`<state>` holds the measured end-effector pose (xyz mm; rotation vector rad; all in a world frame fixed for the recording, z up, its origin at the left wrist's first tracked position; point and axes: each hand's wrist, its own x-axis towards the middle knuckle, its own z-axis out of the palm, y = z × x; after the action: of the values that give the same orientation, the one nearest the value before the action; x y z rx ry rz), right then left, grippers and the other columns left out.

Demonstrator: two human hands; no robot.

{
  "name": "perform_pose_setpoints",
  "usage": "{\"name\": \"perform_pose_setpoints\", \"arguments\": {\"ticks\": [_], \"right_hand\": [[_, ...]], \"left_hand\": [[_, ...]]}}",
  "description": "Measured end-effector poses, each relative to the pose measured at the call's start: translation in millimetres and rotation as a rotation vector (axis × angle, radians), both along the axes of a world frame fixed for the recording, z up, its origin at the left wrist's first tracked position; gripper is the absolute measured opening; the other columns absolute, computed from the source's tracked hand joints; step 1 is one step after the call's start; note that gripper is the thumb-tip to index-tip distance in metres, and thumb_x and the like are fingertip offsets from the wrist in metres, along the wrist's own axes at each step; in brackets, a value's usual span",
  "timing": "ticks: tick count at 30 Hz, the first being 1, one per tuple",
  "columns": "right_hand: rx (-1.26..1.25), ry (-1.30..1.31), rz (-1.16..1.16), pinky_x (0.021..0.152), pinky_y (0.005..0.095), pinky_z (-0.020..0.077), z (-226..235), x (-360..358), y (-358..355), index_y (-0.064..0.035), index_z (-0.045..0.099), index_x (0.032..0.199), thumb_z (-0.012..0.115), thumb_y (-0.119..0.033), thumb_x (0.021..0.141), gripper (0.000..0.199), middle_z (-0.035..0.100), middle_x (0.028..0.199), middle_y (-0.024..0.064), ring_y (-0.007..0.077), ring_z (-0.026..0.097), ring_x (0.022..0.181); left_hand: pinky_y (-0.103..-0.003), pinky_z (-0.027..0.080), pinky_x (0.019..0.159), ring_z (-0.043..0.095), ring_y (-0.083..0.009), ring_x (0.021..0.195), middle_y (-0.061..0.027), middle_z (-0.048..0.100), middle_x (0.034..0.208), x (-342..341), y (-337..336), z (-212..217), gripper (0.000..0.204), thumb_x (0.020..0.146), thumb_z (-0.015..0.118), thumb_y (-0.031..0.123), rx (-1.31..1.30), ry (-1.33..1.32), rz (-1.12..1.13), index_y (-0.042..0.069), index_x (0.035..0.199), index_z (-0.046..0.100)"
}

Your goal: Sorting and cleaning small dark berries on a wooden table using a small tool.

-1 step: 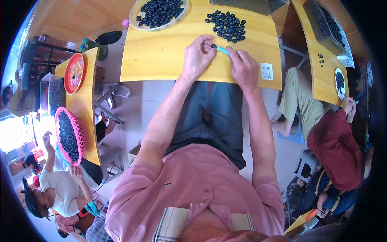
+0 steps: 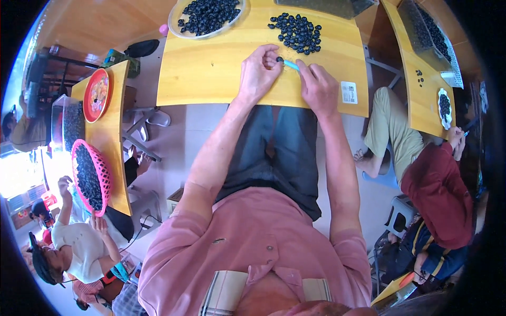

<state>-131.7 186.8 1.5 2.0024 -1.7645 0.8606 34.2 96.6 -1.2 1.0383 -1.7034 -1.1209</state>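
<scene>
Between the fingertips of my left hand is one small dark round bead-like piece. My right hand is closed round a thin tool with a light-blue handle. Its tip points left and meets the dark piece, or comes very close to it; the tip itself is too small to make out. Both hands are over the near part of the yellow wooden table. Just beyond them lies a loose pile of the same dark round pieces. A clear round tray at the far left holds many more.
A clear bin stands at the table's far edge, and a white label is stuck near the right corner. On the left table are a red plate and a pink basket of dark pieces. Co-workers sit on both sides.
My hands, the dark piece and the tool hold the same place. At the left, the co-worker's raised hand near the pink basket has shifted slightly.
</scene>
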Motion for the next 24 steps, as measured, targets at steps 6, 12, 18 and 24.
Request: {"name": "perform_pose_setpoints", "arguments": {"ticks": [6,12,18,24], "right_hand": [[0.015,-0.007,-0.010,0.059,0.0355,0.0526,-1.2,-1.1,-1.3,-0.0126,0.072,0.113,0.069,-0.004,0.079,0.035,0.053,0.076,0.0029,0.0201,0.061,0.070],[0.016,0.014,0.010,0.059,0.0354,0.0530,0.8,-0.5,-0.9,-0.0131,0.072,0.113,0.070,-0.004,0.079,0.036,0.055,0.077,0.0025,0.0198,0.062,0.071],[0.033,0.004,-0.008,0.060,0.0356,0.0535,-0.1,0.4,-1.2,-0.0135,0.072,0.113,0.070,-0.004,0.079,0.035,0.056,0.077,0.0024,0.0202,0.063,0.071],[0.059,0.003,-0.082,0.059,0.0373,0.0543,-5.9,-5.1,-4.7,-0.0127,0.072,0.113,0.069,-0.007,0.083,0.031,0.058,0.077,0.0035,0.0218,0.064,0.071]], "left_hand": [[-0.026,0.058,0.077,0.068,-0.0107,0.081,-0.0047,0.071,0.092,-1.3,3.9,6.2,0.041,0.084,0.074,0.004,-0.065,-0.123,-0.021,-0.001,0.124,0.066],[-0.027,0.057,0.074,0.067,-0.0122,0.077,-0.0045,0.069,0.088,-1.1,2.8,4.1,0.045,0.082,0.073,0.002,-0.146,-0.175,-0.022,0.002,0.127,0.066],[-0.027,0.057,0.074,0.067,-0.0118,0.076,-0.0046,0.069,0.088,-1.1,3.2,2.6,0.046,0.082,0.074,0.003,-0.122,-0.136,-0.022,0.002,0.128,0.065],[-0.027,0.057,0.074,0.067,-0.0115,0.077,-0.0043,0.069,0.090,0.0,3.8,7.7,0.049,0.082,0.075,0.005,-0.091,-0.126,-0.030,0.003,0.130,0.064]]}}
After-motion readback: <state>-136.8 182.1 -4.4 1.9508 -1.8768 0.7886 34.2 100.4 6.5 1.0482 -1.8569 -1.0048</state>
